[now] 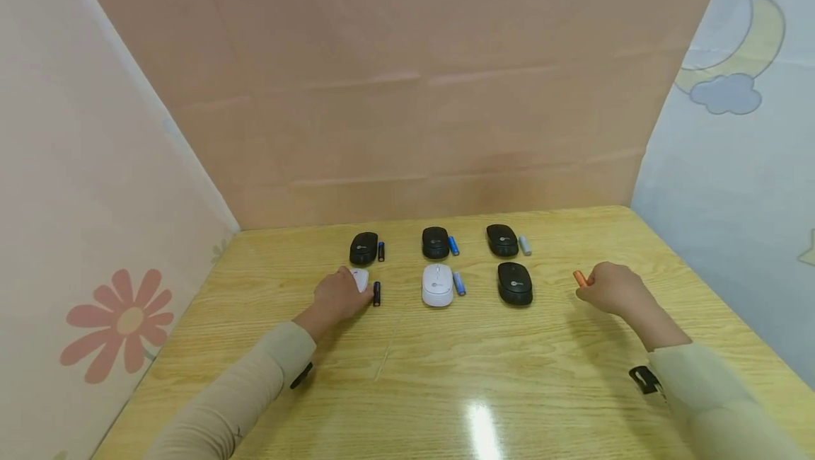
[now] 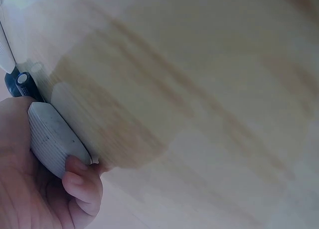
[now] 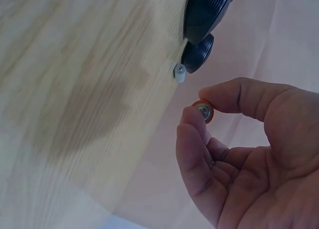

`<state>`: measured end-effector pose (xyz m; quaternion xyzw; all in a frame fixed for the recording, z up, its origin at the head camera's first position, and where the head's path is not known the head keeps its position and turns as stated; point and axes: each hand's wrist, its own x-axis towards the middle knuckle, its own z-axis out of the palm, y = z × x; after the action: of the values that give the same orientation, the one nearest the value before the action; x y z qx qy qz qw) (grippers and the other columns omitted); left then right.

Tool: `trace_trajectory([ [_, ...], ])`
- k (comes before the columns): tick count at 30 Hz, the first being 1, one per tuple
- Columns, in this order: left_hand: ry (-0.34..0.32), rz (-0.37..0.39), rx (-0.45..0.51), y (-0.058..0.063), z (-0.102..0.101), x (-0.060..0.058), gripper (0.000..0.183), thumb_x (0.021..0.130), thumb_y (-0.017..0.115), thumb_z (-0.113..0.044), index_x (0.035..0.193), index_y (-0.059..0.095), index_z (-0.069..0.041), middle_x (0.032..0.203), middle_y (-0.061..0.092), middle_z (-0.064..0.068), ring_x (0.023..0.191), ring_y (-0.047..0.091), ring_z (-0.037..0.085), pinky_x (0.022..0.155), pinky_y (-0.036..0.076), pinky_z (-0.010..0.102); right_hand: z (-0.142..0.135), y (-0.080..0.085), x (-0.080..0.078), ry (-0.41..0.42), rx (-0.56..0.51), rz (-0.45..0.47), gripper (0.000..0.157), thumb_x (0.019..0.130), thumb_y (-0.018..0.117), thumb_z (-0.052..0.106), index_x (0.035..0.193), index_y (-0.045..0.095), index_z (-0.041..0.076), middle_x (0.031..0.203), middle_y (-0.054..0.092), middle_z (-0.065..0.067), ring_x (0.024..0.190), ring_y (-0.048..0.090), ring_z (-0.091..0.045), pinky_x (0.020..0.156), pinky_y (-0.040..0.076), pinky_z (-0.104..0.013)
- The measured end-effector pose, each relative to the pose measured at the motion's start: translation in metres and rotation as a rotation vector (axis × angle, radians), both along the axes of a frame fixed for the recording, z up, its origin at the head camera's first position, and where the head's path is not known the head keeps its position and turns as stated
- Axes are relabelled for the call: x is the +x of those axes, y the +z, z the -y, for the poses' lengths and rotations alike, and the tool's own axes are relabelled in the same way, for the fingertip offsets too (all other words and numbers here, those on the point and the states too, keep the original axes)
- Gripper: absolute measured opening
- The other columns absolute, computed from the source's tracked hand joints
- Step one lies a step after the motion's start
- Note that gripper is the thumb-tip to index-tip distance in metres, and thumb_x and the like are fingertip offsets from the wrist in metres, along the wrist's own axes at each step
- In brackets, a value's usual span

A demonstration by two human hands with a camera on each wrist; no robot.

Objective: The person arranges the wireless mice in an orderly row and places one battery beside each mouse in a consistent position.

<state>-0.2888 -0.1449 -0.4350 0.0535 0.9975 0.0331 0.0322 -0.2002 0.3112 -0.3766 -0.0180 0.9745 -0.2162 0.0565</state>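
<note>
My left hand (image 1: 340, 295) grips a white computer mouse (image 2: 54, 134) at the left end of the front row, thumb and fingers on its sides. Just right of that hand lies a dark battery (image 1: 377, 294). Over on the right, my right hand (image 1: 613, 287) pinches an orange battery (image 1: 580, 278) between thumb and forefinger, held off the table; its metal end shows in the right wrist view. Closest to that hand is a black mouse (image 1: 514, 284) at the right end of the front row. Between the hands stands another white mouse (image 1: 437, 285) with a light blue battery (image 1: 459, 283) beside it.
Along the back are three black mice: a left one (image 1: 363, 248) with a dark battery (image 1: 381, 251), a middle one (image 1: 436, 242) with a blue battery (image 1: 453, 245), and a right one (image 1: 502, 240) with a pale battery (image 1: 525, 245). Cloth walls surround the wooden table (image 1: 433, 375).
</note>
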Motion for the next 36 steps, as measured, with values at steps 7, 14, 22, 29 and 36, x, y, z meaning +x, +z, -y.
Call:
trace_trajectory([
  [7,-0.013,0.009,0.014,0.003,0.0,0.002,0.066,0.089,0.049,-0.051,0.108,0.05,0.012,0.075,0.053,0.013,0.06,0.054,0.022,0.051,0.046,0.035,0.015,-0.004,-0.015,-0.022,-0.004,0.041,0.037,0.085,0.056,0.015,0.052,0.04,0.018,0.048,0.031,0.007,0.042,0.028,-0.007,0.046,0.029,-0.025],
  [14,-0.029,-0.027,0.014,-0.002,0.001,-0.001,0.065,0.088,0.049,-0.05,0.105,0.051,0.012,0.073,0.053,0.014,0.059,0.054,0.023,0.051,0.046,0.036,0.027,-0.009,-0.028,-0.016,-0.005,0.069,0.029,0.083,0.056,0.013,0.057,0.045,0.013,0.049,0.038,0.005,0.042,0.033,-0.008,0.045,0.031,-0.023],
  [22,-0.013,-0.013,0.012,-0.003,0.001,-0.002,0.065,0.087,0.05,-0.05,0.106,0.05,0.012,0.074,0.054,0.015,0.059,0.054,0.023,0.05,0.046,0.035,0.037,-0.018,-0.04,0.0,0.014,0.095,0.013,0.08,0.056,0.009,0.07,0.047,0.005,0.061,0.046,-0.005,0.048,0.036,-0.012,0.048,0.033,-0.025],
  [29,0.009,0.012,0.009,0.002,-0.001,0.0,0.065,0.087,0.048,-0.051,0.107,0.049,0.011,0.075,0.054,0.015,0.059,0.054,0.023,0.048,0.045,0.034,0.04,-0.024,-0.047,-0.003,-0.007,0.114,0.015,0.078,0.06,0.008,0.067,0.05,0.005,0.059,0.048,-0.005,0.048,0.04,-0.014,0.049,0.035,-0.025],
  [36,-0.001,0.018,0.015,-0.001,0.0,-0.003,0.066,0.087,0.049,-0.053,0.107,0.049,0.01,0.074,0.053,0.014,0.059,0.054,0.023,0.049,0.045,0.035,0.042,-0.028,-0.053,-0.022,-0.036,0.135,0.011,0.076,0.06,0.005,0.069,0.051,0.004,0.06,0.051,-0.006,0.049,0.044,-0.015,0.049,0.038,-0.025],
])
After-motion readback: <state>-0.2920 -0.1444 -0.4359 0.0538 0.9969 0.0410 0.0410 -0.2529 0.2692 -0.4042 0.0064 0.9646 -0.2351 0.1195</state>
